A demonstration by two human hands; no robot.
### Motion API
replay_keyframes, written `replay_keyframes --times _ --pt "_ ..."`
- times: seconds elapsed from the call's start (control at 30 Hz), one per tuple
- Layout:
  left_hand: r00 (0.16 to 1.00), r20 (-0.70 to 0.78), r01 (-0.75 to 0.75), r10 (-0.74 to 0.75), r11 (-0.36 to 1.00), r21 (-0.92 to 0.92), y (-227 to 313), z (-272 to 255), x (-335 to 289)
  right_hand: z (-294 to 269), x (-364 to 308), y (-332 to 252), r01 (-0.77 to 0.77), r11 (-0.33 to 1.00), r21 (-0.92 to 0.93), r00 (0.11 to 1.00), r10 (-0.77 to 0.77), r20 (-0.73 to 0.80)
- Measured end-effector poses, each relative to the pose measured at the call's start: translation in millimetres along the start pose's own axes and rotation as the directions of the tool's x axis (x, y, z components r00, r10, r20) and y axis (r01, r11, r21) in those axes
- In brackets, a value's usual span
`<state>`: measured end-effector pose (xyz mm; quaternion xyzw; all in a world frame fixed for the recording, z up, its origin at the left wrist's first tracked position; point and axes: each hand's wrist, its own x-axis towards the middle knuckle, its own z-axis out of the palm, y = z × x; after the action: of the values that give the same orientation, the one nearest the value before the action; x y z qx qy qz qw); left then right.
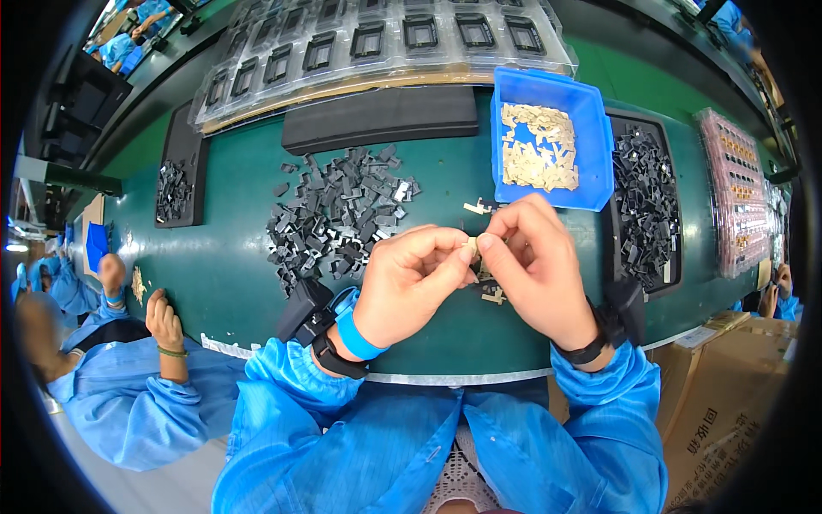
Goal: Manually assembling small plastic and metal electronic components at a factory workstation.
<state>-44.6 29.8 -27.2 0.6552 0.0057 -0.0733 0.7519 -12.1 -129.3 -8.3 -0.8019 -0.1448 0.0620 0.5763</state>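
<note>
Both hands, left hand [409,287] and right hand [535,265], are pinching together on a small beige part [471,248] at frame centre, which is looking light, thin and probably bendable, best gripped by its edges.

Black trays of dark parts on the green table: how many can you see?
2. One black tray sits far left on the green table; a larger tray lies right of the blue bin. Others may be hidden beyond the frame.
</note>
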Motion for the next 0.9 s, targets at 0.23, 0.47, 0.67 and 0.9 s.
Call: replay_keyframes --times 0.23,0.47,0.67,0.9 --pt "0.977 0.069 -0.21 0.201 0.863 0.459 6.3 -2.4 4.7 1.3 2.5 4.9 0.359 0.882 -0.305 0.925 -0.38 -0.011" --pt "0.924 0.178 -0.365 0.339 0.64 0.676 4.9 -0.6 6.0 4.0 1.9 11.7 0.448 0.745 -0.494 0.874 -0.481 0.068" --pt "0.951 0.153 -0.305 0.269 0.74 0.599 10.3 -1.0 5.5 0.7 1.8 7.2 0.39 0.801 -0.455 0.895 -0.446 -0.016" --pt "0.995 0.103 -0.011 -0.007 0.985 0.175 7.6 -9.0 1.4 -32.1 22.3 -6.5 0.126 0.855 -0.504 0.918 -0.293 -0.267"
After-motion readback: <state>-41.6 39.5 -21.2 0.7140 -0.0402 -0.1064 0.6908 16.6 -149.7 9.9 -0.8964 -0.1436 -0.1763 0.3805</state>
